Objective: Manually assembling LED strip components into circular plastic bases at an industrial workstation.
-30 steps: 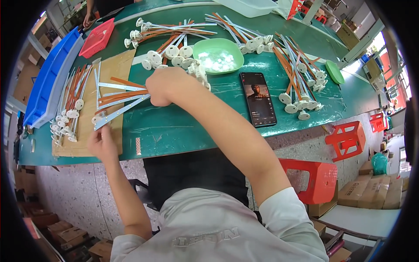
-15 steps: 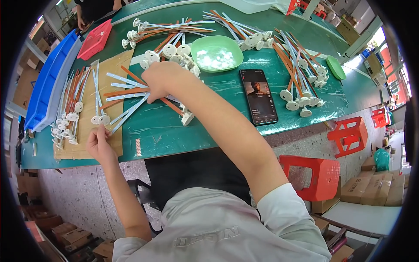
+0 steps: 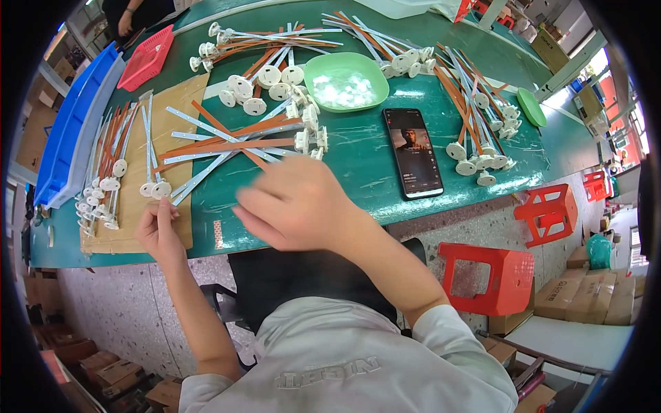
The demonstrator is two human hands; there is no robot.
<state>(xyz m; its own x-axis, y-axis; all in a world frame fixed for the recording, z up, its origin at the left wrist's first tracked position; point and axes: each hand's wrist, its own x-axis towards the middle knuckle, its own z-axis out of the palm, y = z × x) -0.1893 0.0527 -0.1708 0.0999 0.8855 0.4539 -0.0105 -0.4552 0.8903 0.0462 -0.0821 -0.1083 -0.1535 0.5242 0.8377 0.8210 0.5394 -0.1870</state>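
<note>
My left hand [image 3: 160,233] is at the front edge of the brown cardboard sheet [image 3: 179,103]. Its thumb and forefinger pinch the rim of a white disc at the end of a pale strip [image 3: 161,189]. A second disc-ended strip [image 3: 147,187] lies beside it. Blurred by motion, my right hand [image 3: 292,206] hovers above the table's front part, its fingers too smeared to read. Just beyond it lies a crossed pile of orange and pale strips [image 3: 227,146], with white discs [image 3: 313,134] at the right end.
Bundles of disc-ended strips lie on the left [image 3: 100,196], at the back [image 3: 268,41] and right [image 3: 482,151]. A green bowl [image 3: 377,72] holds small white pieces. A phone [image 3: 415,162] lies right of centre. Blue [image 3: 72,138] and red [image 3: 148,58] trays stand left; red stools [image 3: 487,275] stand right.
My right hand has drawn back from the pile of strips toward me, uncovering the pile. My left hand has stayed at the disc.
</note>
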